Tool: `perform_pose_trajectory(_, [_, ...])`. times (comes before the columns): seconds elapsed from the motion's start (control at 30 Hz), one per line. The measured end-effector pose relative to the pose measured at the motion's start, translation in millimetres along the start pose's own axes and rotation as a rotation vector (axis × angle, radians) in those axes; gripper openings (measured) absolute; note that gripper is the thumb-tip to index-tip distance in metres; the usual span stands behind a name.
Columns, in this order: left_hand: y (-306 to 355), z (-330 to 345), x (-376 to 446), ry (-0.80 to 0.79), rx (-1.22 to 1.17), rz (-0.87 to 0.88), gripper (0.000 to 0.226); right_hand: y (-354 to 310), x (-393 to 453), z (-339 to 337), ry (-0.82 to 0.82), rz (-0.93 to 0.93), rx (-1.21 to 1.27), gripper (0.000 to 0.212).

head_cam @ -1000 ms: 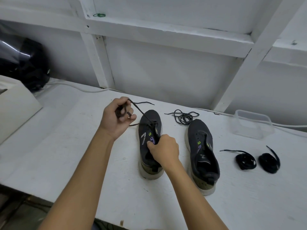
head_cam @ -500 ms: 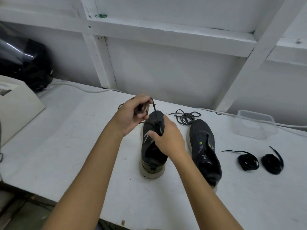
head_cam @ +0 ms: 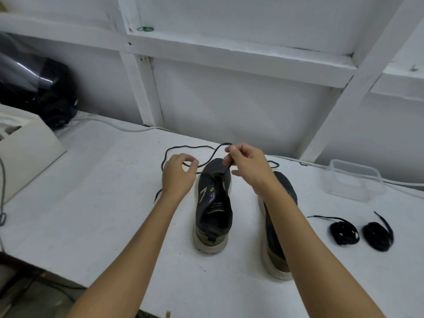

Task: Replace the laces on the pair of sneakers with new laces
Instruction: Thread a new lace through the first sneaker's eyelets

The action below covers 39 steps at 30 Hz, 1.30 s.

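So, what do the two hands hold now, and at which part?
The right hand pinches the old lace just above the left sneaker's front eyelets. The left hand seems to hold its loose part; this is unclear.

Single head-worn wide-angle view, looking forward and down, close over the white table [head_cam: 91, 203], wall behind

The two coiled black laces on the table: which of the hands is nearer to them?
Right. The right hand pinches the old lace over the left sneaker, on the side towards the coiled laces. The left hand is farther away, beyond that sneaker.
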<state>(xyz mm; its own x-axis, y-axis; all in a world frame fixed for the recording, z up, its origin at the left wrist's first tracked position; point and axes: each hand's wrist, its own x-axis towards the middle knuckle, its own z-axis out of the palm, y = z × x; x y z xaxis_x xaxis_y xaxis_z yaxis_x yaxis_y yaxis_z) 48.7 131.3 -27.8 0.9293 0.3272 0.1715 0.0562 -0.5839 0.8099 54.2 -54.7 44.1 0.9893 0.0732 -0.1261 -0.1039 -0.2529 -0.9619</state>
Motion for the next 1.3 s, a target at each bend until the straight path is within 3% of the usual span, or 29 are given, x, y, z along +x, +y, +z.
perform_pose_trajectory(0.17, [-2.4,10.9,-7.0,-0.050,0.078,-0.019,0.026,-1.6,2.6,-4.2,-0.005,0.025,0.014,0.019])
perform_pose_trajectory(0.3, [2.7,16.9,-10.8,0.010,0.174,-0.267,0.028,-0.6,4.6,-5.9,0.007,0.027,-0.003,0.022])
perform_pose_trajectory(0.47, [12.6,27.4,-6.6,-0.229,0.040,-0.449,0.063,0.1,6.0,-4.0,-0.003,0.006,-0.026,0.024])
perform_pose_trajectory(0.57, [18.6,30.2,-1.8,-0.248,-0.085,-0.487,0.042,-0.7,8.3,-3.2,0.021,-0.001,-0.047,0.027])
perform_pose_trajectory(0.63, [24.7,27.4,3.4,-0.279,-0.248,-0.557,0.020,1.9,11.6,-3.5,0.043,-0.004,-0.066,0.029])
perform_pose_trajectory(0.7, [30.7,21.5,6.7,-0.318,-0.440,-0.632,0.014,5.4,14.7,-3.5,0.066,0.009,-0.084,0.029])
perform_pose_trajectory(0.8, [39.2,11.2,12.0,-0.321,-0.535,-0.487,0.011,13.4,18.9,-1.6,0.065,0.041,-0.135,0.026])
perform_pose_trajectory(0.93, [60.8,-6.6,19.8,-0.317,-0.333,-0.086,0.022,20.5,19.2,6.3,-0.069,0.030,-0.290,0.022])
perform_pose_trajectory(1.03, [66.8,-13.8,21.3,-0.413,-0.171,0.096,0.024,16.1,12.9,13.7,-0.237,-0.005,-0.354,0.016])
perform_pose_trajectory(1.13, [54.0,-12.8,17.5,-0.468,-0.040,0.092,0.033,13.6,11.2,14.8,-0.240,-0.019,-0.355,0.029])
perform_pose_trajectory(1.3, [21.9,-19.2,8.9,-0.400,0.169,0.048,0.053,12.4,10.8,-4.6,-0.178,0.064,-0.250,0.026])
